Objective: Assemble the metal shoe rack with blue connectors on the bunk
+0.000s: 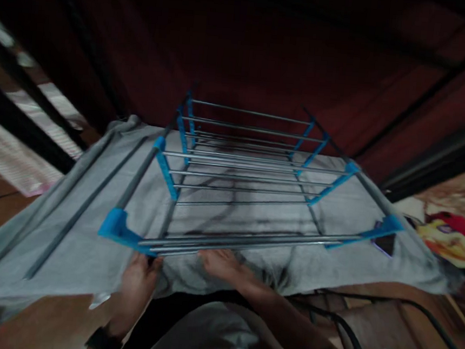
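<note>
Just beyond both sets of fingers, the drying rack's near rail (246,242) runs crosswise; left hand (138,280) pinches the grey cloth (86,259), right hand (224,265) lies flat, open.

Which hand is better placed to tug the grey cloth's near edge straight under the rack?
Right, probably. The right hand lies flat on the grey cloth at its near edge, below the drying rack. The left hand is curled at the rack's blue corner bracket.

A single camera sits on the person's head, tipped steeply forward and down. It looks close over the drying rack (253,171), near rail low, far wall dark.
</note>
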Available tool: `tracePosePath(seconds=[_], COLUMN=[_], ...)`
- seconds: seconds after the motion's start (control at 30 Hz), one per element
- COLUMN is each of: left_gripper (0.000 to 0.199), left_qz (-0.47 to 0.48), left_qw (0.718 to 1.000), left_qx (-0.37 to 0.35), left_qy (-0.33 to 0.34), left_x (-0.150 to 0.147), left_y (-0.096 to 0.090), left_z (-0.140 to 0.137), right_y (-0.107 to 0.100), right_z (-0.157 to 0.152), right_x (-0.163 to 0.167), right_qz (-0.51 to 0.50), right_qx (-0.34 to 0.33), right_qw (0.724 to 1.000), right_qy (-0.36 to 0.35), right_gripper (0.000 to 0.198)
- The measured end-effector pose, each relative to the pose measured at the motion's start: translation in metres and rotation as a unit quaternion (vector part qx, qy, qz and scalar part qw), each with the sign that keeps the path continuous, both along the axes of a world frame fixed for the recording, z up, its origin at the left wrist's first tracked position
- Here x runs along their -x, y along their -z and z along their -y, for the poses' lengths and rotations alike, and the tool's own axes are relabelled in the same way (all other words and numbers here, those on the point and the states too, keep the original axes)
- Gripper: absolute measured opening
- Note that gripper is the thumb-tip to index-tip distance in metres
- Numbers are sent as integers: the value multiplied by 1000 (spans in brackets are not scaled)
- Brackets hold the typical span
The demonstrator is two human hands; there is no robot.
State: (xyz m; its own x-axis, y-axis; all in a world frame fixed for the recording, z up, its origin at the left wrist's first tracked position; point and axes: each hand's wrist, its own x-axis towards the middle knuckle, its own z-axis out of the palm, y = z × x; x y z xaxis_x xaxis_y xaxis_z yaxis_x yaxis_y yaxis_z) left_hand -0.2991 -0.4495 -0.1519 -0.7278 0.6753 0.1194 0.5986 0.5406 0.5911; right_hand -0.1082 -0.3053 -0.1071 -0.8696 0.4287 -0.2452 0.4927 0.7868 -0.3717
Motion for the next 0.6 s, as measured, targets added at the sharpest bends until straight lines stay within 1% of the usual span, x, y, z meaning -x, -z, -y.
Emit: tracePosePath(seconds=[0.07, 0.17, 0.27, 0.43, 0.6], left_gripper=[22, 27, 30, 42, 51], left_qz=[-21, -36, -44, -53, -41], left_qw=[999, 999, 998, 993, 993], left_qx=[24, 36, 46, 103, 107], left_qy=[7, 15, 11, -5, 2], left_x=[5, 10, 12, 14, 17], left_y=[2, 6, 10, 13, 12], left_z=[-1, -1, -1, -5, -7], right_y=[2, 5, 5, 2, 5], right_z=[0, -2, -5, -10, -14], right_x=[1, 2, 1, -2, -2], right_qz=[-15, -22, -21, -51, -45], right_qx=[-15, -38, -36, -27, -18], right_qw=[1000, 999, 999, 996, 996], right_qy=[10, 1, -19, -69, -79], right_gripper=[32, 31, 30, 31, 30])
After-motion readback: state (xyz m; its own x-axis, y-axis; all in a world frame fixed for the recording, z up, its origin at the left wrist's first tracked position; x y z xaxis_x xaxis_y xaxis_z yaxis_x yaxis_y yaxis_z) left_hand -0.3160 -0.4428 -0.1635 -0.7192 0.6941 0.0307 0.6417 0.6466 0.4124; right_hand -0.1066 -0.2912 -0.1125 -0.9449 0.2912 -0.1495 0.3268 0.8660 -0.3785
